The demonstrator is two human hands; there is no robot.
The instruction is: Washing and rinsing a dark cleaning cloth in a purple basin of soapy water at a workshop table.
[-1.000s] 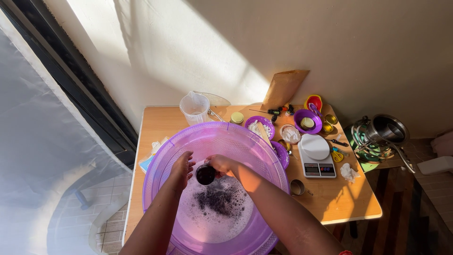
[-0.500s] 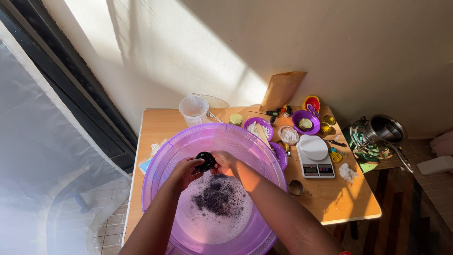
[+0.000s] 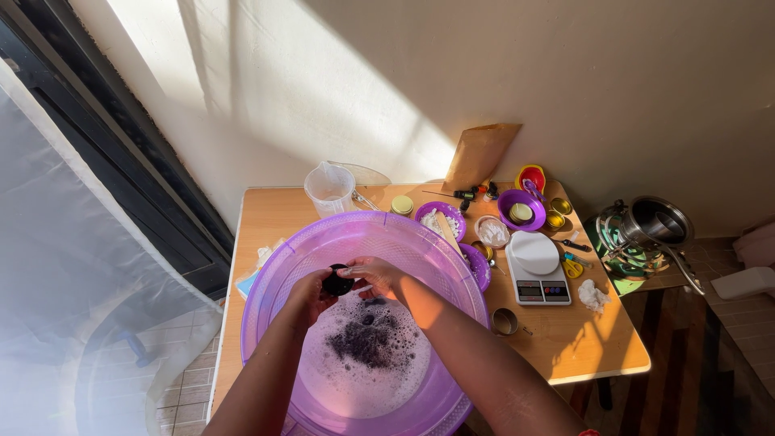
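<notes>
Both hands meet over the large purple basin (image 3: 266, 282) at the lower centre of the frame, scrubbing a small dark round object (image 3: 336, 283) above foamy, dark-flecked water (image 3: 367, 351). The left hand (image 3: 305, 295) has its fingers clamped around the object, and the right hand (image 3: 374, 274) pinches its edge with curled fingers. This looks like the washing step; rinsing would likely call for dipping straight down. The basin's rim fills the wooden table (image 3: 278, 218) to its left edge, while a kitchen scale (image 3: 537, 278) and small bowls crowd the right.
</notes>
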